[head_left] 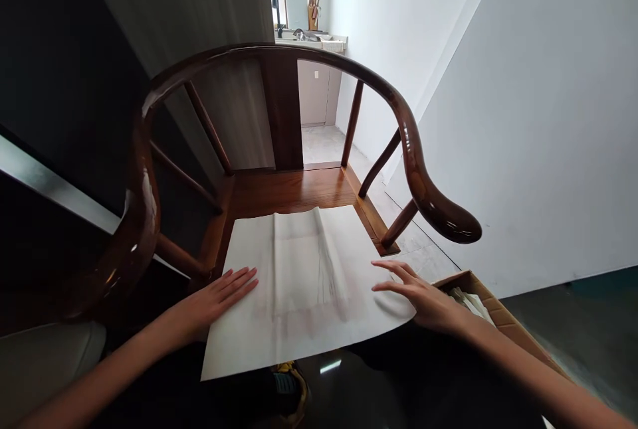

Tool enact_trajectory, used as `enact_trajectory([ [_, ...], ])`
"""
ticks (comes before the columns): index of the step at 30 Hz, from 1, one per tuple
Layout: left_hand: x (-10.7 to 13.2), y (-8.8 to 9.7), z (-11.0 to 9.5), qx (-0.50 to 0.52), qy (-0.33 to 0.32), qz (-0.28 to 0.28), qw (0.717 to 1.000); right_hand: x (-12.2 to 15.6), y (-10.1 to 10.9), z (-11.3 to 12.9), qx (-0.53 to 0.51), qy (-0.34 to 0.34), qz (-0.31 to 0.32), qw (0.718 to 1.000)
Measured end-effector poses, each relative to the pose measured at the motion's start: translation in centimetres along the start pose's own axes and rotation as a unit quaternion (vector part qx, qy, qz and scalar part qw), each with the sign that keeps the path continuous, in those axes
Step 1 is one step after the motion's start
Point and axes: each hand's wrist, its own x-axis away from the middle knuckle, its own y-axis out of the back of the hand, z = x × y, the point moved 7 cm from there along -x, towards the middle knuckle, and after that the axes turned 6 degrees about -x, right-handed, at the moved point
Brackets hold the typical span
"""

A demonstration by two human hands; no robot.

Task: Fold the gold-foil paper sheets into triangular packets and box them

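Observation:
A large sheet of white paper (pixel 299 283) with lengthwise creases lies over the seat of a dark, glossy wooden armchair (pixel 319 183). Its near edge hangs past the seat front. Faint reddish and grey marks show on the paper. My left hand (pixel 219 296) rests flat on the sheet's left side, fingers stretched out. At the right edge, my right hand (pixel 413 293) has its fingers spread, touching or just above the paper; I cannot tell which. Neither hand grips anything.
The chair's curved armrest (pixel 443 213) juts out at right. A cardboard box (pixel 503 323) holding pale papers stands beside my right forearm. A shoe (pixel 292 386) shows below the sheet. Farther back, a kitchen counter (pixel 339 44) carries a knife block (pixel 313 16) and a cutting board (pixel 296 7).

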Motion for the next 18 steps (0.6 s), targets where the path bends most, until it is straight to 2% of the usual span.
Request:
enact_trajectory([
  [4, -1.4, -1.7, 1.7, 0.024, 0.019, -0.02, 0.999, -1.5, -0.2, -2.4, 0.13, 0.023, -0.007, 0.991],
  [7, -0.8, -1.8, 2.5, 0.067, 0.067, -0.053, 0.994, -3.9, -0.8, -3.4, 0.141, 0.049, -0.008, 0.989],
  [10, 0.4, -1.3, 2.5, 0.101, 0.081, -0.092, 0.987, -5.6, -1.0, -3.6, 0.086, 0.073, -0.003, 0.994],
  [14, 1.6, -0.7, 2.2, 0.153, 0.071, -0.127, 0.977, -5.7, 0.1, -4.1, -0.024, 0.027, 0.001, 0.999],
  [16, 1.9, -0.9, 2.4, 0.188, 0.112, -0.131, 0.967, -5.4, 0.4, -4.3, -0.089, -0.014, 0.005, 0.996],
  [18, 2.3, -1.4, 3.0, 0.224, 0.191, -0.142, 0.945, -5.3, 0.5, -4.8, -0.151, -0.072, -0.024, 0.986],
])
